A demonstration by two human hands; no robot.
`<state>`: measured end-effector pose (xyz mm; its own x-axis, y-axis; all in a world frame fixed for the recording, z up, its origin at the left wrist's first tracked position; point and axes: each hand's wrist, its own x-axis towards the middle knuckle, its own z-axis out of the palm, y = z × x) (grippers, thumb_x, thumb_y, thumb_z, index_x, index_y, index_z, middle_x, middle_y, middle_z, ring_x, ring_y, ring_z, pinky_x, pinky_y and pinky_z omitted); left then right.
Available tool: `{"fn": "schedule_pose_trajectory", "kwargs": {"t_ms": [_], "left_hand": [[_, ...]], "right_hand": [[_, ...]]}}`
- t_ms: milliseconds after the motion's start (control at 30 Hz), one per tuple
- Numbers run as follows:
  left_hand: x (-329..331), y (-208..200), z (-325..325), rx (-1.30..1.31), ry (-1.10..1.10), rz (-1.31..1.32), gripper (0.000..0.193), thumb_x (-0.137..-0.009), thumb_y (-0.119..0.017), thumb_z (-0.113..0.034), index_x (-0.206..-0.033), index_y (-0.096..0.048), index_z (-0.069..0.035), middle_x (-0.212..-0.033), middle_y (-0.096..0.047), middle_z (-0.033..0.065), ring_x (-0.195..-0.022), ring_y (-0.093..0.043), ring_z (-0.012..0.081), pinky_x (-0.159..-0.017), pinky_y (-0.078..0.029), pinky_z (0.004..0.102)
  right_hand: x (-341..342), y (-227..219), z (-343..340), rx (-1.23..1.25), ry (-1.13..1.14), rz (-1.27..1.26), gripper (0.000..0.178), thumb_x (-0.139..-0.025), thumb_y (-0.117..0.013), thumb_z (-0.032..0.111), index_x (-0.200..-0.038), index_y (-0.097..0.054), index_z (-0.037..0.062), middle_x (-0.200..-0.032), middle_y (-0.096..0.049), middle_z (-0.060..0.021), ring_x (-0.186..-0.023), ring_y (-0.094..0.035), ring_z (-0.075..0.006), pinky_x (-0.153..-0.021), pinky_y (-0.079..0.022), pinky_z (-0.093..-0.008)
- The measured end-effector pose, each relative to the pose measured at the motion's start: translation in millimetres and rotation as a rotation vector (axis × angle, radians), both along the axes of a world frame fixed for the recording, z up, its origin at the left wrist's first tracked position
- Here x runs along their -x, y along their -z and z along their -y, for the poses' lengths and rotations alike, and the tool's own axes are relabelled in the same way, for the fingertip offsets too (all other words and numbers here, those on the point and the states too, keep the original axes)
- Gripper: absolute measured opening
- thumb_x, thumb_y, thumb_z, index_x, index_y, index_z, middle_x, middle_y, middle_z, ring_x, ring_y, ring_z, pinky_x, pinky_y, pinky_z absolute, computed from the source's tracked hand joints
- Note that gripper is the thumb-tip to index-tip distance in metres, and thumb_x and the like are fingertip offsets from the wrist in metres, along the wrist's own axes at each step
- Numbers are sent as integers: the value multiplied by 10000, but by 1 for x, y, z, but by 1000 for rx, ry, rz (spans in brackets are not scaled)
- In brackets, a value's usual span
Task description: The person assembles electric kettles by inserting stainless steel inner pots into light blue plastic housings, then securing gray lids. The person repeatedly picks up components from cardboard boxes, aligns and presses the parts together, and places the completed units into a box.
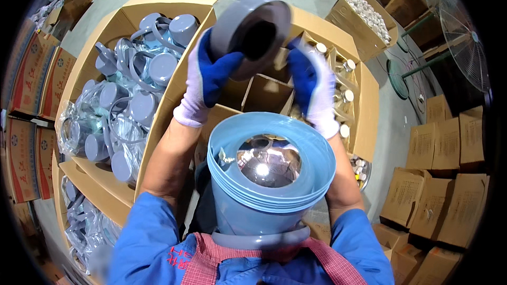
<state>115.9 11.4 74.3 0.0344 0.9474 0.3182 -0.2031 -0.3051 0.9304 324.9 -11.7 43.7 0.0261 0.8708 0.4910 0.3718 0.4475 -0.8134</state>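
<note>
My left hand (211,71), in a blue-coated white work glove, is closed on the lower left edge of a grey round plastic part (227,26). The part is tilted, with a wide rim and a dark opening. My right hand (311,82), gloved the same way, is beside the part's right edge; motion smears its fingers, and I cannot tell whether they touch it. Upright in front of my chest stands a light-blue plastic shell (253,214) with ringed upper edges and a grey base rim. A shiny silvery rounded liner (269,161) lies inside its mouth.
At left, an open carton (182,68) holds several grey lidded cups (162,68) with handles and clear plastic bags. A divided carton (366,111) beyond my hands holds bottle-like pieces with pale tops. Farther right are a box of small white pieces (367,13), stacked cartons (435,200) and a fan (465,34).
</note>
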Motion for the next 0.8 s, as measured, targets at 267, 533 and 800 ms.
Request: {"fn": "schedule_pose_trajectory", "kwargs": {"t_ms": [267,533,800], "left_hand": [[40,-78,71,-257,128,-313,573,-741,-783,-58,-1277,-597,21,-1186,-674,122,-1134,-628,216,-1005,-482,342],[20,-120,116,-607,506,-653,496,-702,-800,-342,-1093,-754,-40,-1116,-727,167,-1061,-695,359,-937,-534,426],[2,-41,74,-102,253,50,352,-964,-565,-298,-1062,-694,14,-1108,-696,229,-1156,-639,328,-1067,-452,495]], "right_hand": [[-52,-61,92,434,-294,-675,788,-1063,-214,565,-1183,-635,-90,-1096,-705,-218,-1003,-673,-281,-959,-500,-381],[8,-45,99,218,-687,-943,736,-1084,-212,506,-1093,-664,-75,-1177,-656,-217,-1280,-524,-352,-1133,-374,-465],[-11,-94,138,-125,-44,-20,473,-1016,-420,349,-1154,-675,-24,-1201,-674,-182,-1178,-613,-351,-1075,-425,-463]]}}
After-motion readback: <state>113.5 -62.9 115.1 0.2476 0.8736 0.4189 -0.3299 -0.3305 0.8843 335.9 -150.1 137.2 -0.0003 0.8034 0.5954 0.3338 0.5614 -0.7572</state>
